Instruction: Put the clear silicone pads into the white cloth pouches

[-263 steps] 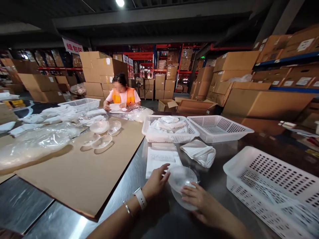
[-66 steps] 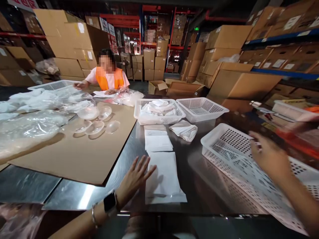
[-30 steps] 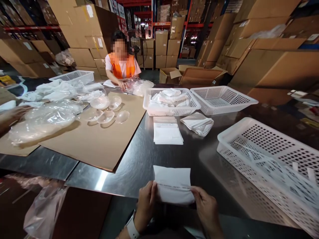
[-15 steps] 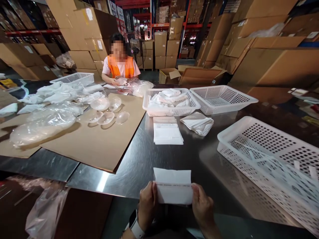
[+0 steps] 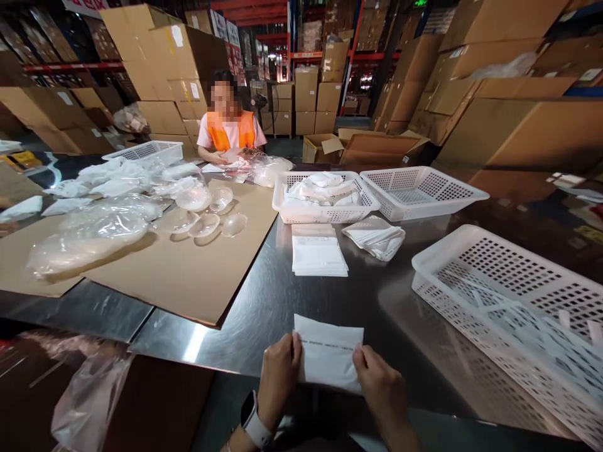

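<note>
Centrally, near the bottom, a person's two bare hands hold up a white packet with a line of dark print across it. The left hand pinches its left edge and the right hand pinches its right edge, thumbs towards the viewer and fingers curled in. The packet is at the near edge of a shiny metal surface; whether it touches that edge cannot be told. A smartwatch with a pale strap is on the left wrist.

Beyond the packet, well apart from it, lies a stack of white sheets, with a loose white bundle just to its right. Behind these, two white baskets stand side by side: the left basket holds crumpled white items, and the right basket is angled away. A larger white basket, holding pale strips, stands at the far right.

To the left, several clear bowls sit on a cardboard sheet, beside a bulging plastic bag. Across the surface, a co-worker in an orange vest sits before stacked cartons.
</note>
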The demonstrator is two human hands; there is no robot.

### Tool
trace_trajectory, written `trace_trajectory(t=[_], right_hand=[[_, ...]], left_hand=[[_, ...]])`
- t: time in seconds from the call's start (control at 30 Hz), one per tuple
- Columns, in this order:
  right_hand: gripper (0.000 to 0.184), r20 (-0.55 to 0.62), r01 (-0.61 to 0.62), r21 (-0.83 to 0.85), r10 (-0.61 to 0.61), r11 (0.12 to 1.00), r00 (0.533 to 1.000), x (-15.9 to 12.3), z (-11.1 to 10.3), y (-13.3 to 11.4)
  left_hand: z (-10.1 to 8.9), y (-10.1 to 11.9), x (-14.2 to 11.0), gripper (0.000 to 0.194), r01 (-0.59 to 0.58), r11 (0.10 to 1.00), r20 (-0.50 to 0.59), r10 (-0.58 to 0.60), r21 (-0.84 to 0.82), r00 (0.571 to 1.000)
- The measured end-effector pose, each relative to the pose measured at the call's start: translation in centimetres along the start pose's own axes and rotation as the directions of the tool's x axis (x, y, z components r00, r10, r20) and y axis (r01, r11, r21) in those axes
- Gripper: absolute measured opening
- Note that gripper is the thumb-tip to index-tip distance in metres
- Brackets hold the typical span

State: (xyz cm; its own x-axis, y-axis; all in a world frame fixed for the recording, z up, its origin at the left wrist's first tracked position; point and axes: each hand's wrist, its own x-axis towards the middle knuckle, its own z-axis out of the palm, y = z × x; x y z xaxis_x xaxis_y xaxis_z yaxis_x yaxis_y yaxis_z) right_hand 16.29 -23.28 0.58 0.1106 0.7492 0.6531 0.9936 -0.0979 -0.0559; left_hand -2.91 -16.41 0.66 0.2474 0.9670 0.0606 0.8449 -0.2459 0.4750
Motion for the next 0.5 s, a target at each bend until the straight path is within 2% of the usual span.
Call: trace_trajectory(t=[0.07, 0.13, 0.23, 0.27, 0.3, 0.33, 0.37, 0.4, 0.43, 0.47, 0.5], right_hand=[[0.056, 0.031, 0.014, -0.108, -0.01, 0.994, 0.999, -0.1, -0.1, -0.1], [0.052, 0.074, -0.014, -0.195, 0.029, 0.981, 0.997, -0.2, -0.4, -0.2], [0.043, 0.11, -0.058, -0.305, 0.095, 0.951, 0.989, 0.3, -1.1, -0.4], [0.04, 0.097, -0.076, -0.324, 0.113, 0.943, 0.989, 0.6, -1.3, -0.4], [0.039, 0.058, -0.092, -0.328, 0.117, 0.94, 0.991, 0.9, -1.5, -0.5], [0.043, 0.009, -0.095, -0.31, 0.103, 0.946, 0.995, 1.3, -1.5, -0.5], [0.05, -0.039, -0.066, -0.273, 0.057, 0.96, 0.998, 1.5, -1.3, -0.4], [0.055, -0.081, 0.01, -0.222, -0.029, 0.975, 0.996, 1.6, -0.9, -0.3], [0.058, -0.115, 0.133, -0.165, -0.153, 0.977, 0.981, 1.5, -0.2, -0.1], [0.061, -0.139, 0.281, -0.114, -0.295, 0.953, 0.945, 1.3, 0.7, 0.3], [0.062, -0.151, 0.418, -0.076, -0.425, 0.905, 0.893, 0.9, 1.9, 0.8]], left_hand=[[-0.7, 0.5, 0.4, 0.037, 0.017, 0.999, 0.05, -0.019, 0.032, 0.999], [-1.4, 0.9, 0.7, 0.04, 0.044, 0.994, 0.08, -0.052, 0.098, 0.995], [-2.3, 1.1, 0.9, 0.046, 0.127, 0.957, 0.026, -0.138, 0.26, 0.99], [-2.4, 1.2, 1.0, 0.045, 0.124, 0.946, -0.036, -0.118, 0.299, 0.992], [-2.4, 1.3, 1.1, 0.041, 0.056, 0.946, -0.112, -0.021, 0.319, 0.993], [-2.2, 1.3, 1.2, 0.034, -0.087, 0.941, -0.19, 0.156, 0.328, 0.969], [-1.8, 1.4, 1.5, 0.025, -0.288, 0.896, -0.253, 0.382, 0.339, 0.889], [-1.1, 1.5, 1.8, 0.021, -0.504, 0.788, -0.287, 0.604, 0.352, 0.743], [-0.3, 1.5, 2.2, 0.021, -0.677, 0.643, -0.289, 0.765, 0.356, 0.575], [0.6, 1.5, 2.6, 0.022, -0.791, 0.502, -0.271, 0.863, 0.351, 0.427], [1.6, 1.3, 3.1, 0.021, -0.847, 0.41, -0.252, 0.907, 0.339, 0.338]])
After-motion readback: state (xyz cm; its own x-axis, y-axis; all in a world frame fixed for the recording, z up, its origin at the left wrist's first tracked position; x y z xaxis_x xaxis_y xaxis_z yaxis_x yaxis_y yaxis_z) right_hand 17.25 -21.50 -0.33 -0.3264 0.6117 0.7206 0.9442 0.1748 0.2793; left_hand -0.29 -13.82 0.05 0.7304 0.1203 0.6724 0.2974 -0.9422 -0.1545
